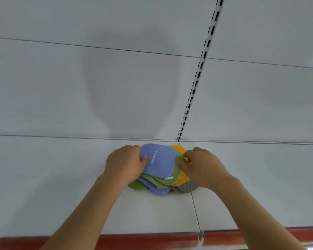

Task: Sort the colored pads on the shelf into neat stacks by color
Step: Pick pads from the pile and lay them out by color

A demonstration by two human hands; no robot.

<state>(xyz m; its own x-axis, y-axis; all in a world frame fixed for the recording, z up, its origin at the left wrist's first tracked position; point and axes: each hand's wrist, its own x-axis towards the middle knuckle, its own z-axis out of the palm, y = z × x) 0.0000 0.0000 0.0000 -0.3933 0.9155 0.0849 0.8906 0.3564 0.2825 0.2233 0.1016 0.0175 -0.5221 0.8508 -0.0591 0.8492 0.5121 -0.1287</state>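
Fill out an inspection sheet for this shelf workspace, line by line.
Surface: white shelf with a red front edge; a seam runs front to back.
Job's things: one mixed heap, unsorted; blue pad on top, green pads and another blue beneath, yellow pad at the right, grey pad at the bottom.
Clutter: nothing seen.
Hands: left hand grips the top blue pad's left edge, thumb on top; right hand has its fingers on the green and yellow pads, grip unclear.
Cables: nothing seen.
Surroundings: white back panels, slotted upright.
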